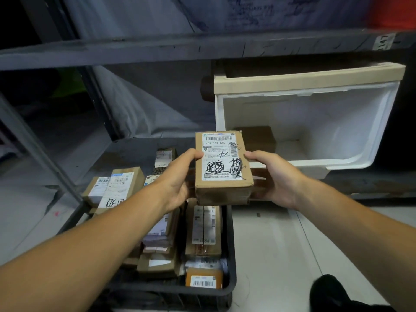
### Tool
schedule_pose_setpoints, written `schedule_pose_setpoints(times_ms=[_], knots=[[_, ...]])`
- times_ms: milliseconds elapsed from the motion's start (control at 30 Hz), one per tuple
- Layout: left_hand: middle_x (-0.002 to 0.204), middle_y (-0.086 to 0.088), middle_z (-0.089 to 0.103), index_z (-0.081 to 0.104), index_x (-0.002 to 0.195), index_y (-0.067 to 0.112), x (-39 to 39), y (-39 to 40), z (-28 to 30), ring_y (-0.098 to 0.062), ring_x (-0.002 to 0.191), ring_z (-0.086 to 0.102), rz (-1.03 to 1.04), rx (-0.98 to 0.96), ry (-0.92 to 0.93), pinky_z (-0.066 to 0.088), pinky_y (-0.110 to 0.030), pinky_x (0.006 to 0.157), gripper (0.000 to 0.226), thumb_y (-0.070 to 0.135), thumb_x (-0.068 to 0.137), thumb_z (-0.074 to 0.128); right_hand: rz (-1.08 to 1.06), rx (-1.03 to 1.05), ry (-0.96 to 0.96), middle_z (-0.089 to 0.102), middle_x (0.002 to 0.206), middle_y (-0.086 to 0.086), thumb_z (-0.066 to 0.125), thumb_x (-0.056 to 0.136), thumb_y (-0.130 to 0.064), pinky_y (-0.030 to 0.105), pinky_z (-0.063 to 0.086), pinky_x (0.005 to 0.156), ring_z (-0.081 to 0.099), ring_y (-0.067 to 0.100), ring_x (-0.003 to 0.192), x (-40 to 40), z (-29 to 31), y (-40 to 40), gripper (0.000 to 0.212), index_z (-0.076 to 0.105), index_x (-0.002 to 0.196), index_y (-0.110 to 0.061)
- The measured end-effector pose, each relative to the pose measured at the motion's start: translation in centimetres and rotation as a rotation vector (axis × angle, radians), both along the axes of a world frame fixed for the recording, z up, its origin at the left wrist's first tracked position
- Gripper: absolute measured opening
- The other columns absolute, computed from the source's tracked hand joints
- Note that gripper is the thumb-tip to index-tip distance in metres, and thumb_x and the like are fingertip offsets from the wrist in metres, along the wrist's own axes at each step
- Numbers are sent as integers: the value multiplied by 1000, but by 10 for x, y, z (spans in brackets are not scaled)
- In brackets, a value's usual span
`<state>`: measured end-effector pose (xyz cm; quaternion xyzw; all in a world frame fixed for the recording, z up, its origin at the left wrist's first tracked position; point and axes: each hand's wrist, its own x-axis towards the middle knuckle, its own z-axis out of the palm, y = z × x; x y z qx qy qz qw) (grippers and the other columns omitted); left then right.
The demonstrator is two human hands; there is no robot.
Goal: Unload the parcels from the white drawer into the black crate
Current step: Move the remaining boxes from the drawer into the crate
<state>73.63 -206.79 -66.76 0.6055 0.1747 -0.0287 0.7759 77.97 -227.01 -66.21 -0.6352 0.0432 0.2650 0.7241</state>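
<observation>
A brown cardboard parcel (pixel 222 167) with a white shipping label and black scribbles is held in the air between both hands. My left hand (pixel 177 176) grips its left side, and my right hand (pixel 273 176) grips its right side. It hangs above the far right corner of the black crate (pixel 231 287), which holds several labelled parcels (pixel 203 230). Behind and to the right, the white drawer (pixel 337 158) stands pulled out on the lower shelf. One brown box (pixel 258 137) shows at its bottom left, partly hidden by the held parcel.
Grey metal shelving (pixel 157 49) runs across above, with a slanted upright (pixel 33 145) at the left. Grey-white sheeting (pixel 146 113) hangs behind the crate. Pale floor (pixel 281 244) lies to the crate's right. A dark shoe (pixel 331 293) is at the bottom right.
</observation>
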Motion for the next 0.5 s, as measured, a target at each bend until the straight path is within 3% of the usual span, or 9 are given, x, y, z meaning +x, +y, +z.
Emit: schedule_pose_setpoints(times_ms=[133,167,233,300,367,500], knots=[[88,-3,79,74,103,19,-1,5,-23,-16,77,75,67,41,67,58,-33,78,27,35,101,53,47,-22,66,72,72,4,59,97,-37,33,53,65,64,15,54,2,-21,17,26,70,110,-17],[94,-4,80,75,108,19,-2,6,-30,-19,85,76,81,53,88,58,-35,84,29,37,101,52,47,-34,82,72,72,4,59,98,-39,33,54,67,64,16,56,2,-28,21,26,70,107,-17],[101,-6,79,74,115,20,-1,12,-43,-22,96,76,84,70,129,57,-40,94,33,39,102,50,33,-46,116,76,83,6,60,97,-42,41,56,88,69,22,77,5,-47,31,27,72,105,-18],[100,-5,79,73,113,21,1,20,-54,-22,96,76,84,93,163,57,-39,92,33,40,104,48,26,-56,148,77,91,4,60,97,-42,44,51,97,67,24,89,6,-66,41,25,72,98,-21],[98,-3,80,73,111,21,4,28,-66,-21,92,76,84,113,184,58,-36,86,32,40,105,48,36,-64,187,72,98,4,59,97,-43,45,50,97,62,25,94,8,-84,51,24,71,95,-23],[91,-2,80,73,102,21,19,34,-100,-23,92,76,130,130,233,58,-39,91,36,44,106,45,6,-75,223,71,95,3,56,100,-37,37,51,86,64,21,88,17,-115,65,22,70,94,-21]])
